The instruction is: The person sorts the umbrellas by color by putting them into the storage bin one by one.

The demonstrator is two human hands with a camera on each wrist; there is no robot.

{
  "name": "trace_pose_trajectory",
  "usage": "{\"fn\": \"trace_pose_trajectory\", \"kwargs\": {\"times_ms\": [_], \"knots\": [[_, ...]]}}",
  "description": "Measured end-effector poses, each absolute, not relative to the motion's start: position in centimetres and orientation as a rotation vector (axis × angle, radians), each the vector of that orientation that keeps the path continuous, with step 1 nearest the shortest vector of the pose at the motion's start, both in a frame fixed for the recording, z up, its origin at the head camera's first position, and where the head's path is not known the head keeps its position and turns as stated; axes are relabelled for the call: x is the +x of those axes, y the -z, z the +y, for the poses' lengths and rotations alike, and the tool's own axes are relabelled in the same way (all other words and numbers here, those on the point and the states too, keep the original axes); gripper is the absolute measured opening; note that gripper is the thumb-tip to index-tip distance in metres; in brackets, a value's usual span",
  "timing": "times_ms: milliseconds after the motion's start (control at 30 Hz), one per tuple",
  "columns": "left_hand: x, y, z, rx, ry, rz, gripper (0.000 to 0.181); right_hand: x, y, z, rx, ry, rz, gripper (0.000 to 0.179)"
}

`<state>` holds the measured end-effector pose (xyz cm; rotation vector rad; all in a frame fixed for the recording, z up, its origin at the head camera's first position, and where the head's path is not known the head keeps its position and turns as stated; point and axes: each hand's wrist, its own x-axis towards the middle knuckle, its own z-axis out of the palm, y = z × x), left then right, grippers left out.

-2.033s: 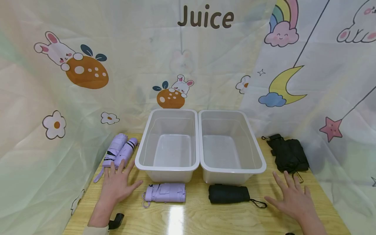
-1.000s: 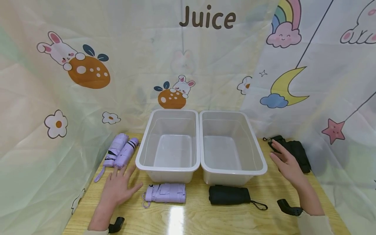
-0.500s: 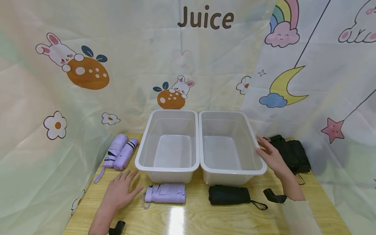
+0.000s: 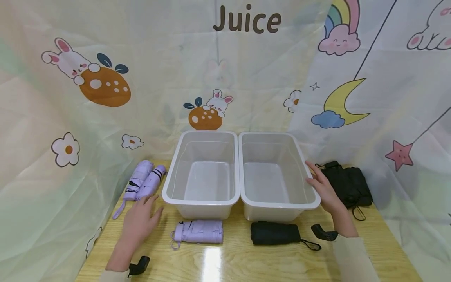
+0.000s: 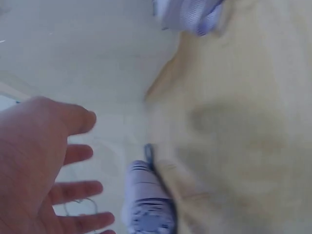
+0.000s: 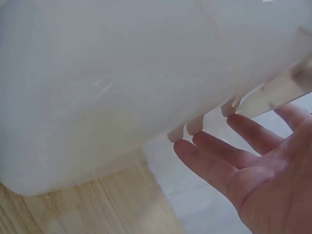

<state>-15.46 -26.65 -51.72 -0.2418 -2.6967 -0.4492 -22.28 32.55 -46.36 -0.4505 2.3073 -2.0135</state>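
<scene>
My right hand (image 4: 325, 192) is at the right side of the right white plastic bin (image 4: 282, 204). In the right wrist view its nearly straight fingers (image 6: 209, 163) touch the bin's outer wall. The left hand (image 4: 138, 220) hovers over the table with relaxed, spread fingers, holding nothing. Just beyond it lie two folded lilac umbrellas (image 4: 139, 176), side by side. A third lilac umbrella (image 4: 199, 231) lies in front of the left white bin (image 4: 201, 202). A folded black umbrella (image 4: 275, 233) with a wrist loop lies before the right bin. More folded black umbrellas (image 4: 349, 184) lie beyond the right hand.
Both bins stand side by side on a wooden table (image 4: 243, 262), and nothing shows inside them. A printed curtain (image 4: 158, 98) hangs close behind the bins and along both sides of the table.
My right hand has moved from near the black umbrellas leftward to the right bin's side. The left hand has shifted slightly, its fingers drawn closer together. Bins and umbrellas have stayed in place.
</scene>
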Motion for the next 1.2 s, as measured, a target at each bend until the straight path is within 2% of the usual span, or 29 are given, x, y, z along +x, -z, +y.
{"fn": "trace_pose_trajectory", "kwargs": {"times_ms": [200,433,1200], "knots": [[-17.5,49.0,-27.1,-0.153,0.434,-2.719,0.043,-22.2,46.7,32.6,-0.429,2.023,2.283,0.058],[-19.9,48.6,-27.6,-0.087,0.429,-2.787,0.053,-21.8,46.6,32.6,-0.391,2.009,2.298,0.059],[-24.6,52.8,-30.1,0.083,0.413,-2.889,0.065,-22.1,46.9,32.2,-0.347,2.009,2.307,0.059]]}}
